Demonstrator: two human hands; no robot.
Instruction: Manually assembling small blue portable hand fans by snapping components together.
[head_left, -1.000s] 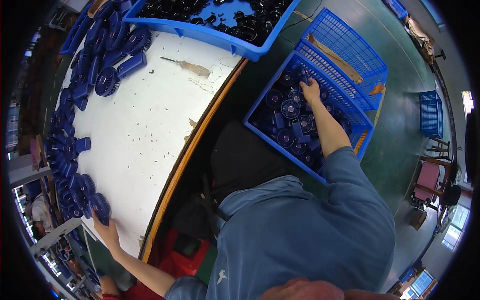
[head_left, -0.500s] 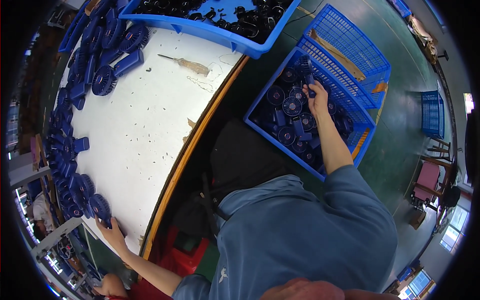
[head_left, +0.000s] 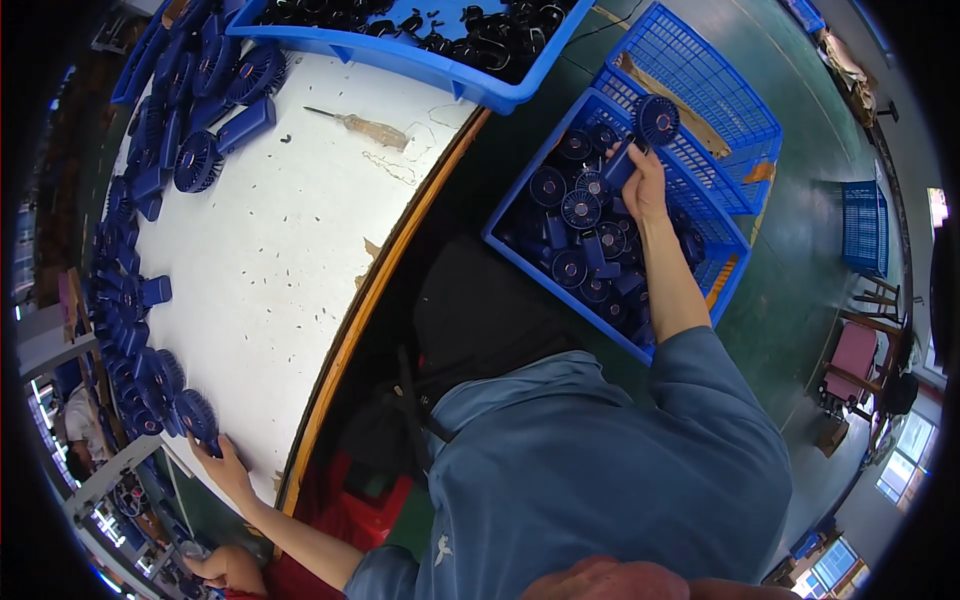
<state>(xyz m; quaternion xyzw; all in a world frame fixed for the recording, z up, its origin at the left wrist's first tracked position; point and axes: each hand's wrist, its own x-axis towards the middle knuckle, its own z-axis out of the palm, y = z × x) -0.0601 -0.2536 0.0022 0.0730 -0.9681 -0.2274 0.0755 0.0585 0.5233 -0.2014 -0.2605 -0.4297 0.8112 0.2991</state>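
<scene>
My right hand (head_left: 645, 187) is closed round the handle of a dark blue handheld fan (head_left: 656, 120), its round head tilted up over the far side of a blue crate (head_left: 572, 304). Below it, the crate holds many more such fans (head_left: 581, 209). At the near left of the white table, my left hand (head_left: 228, 472) grips the lower part of another blue fan (head_left: 196, 414), whose handle is partly hidden by my fingers. That fan rests beside a long pile of blue fans (head_left: 128, 295) along the table's left edge.
A screwdriver (head_left: 366, 128) with a pale handle lies on the white table (head_left: 260, 260), among scattered dark bits. Beyond it stands a blue tray (head_left: 400, 55) of black parts. A second blue crate (head_left: 745, 150) adjoins the full one. Another person's hand (head_left: 215, 567) shows at lower left.
The fan in my right hand has turned, its head swinging to the right and its grille now facing up. My left hand stays on its fan. The whole view has shifted slightly.
</scene>
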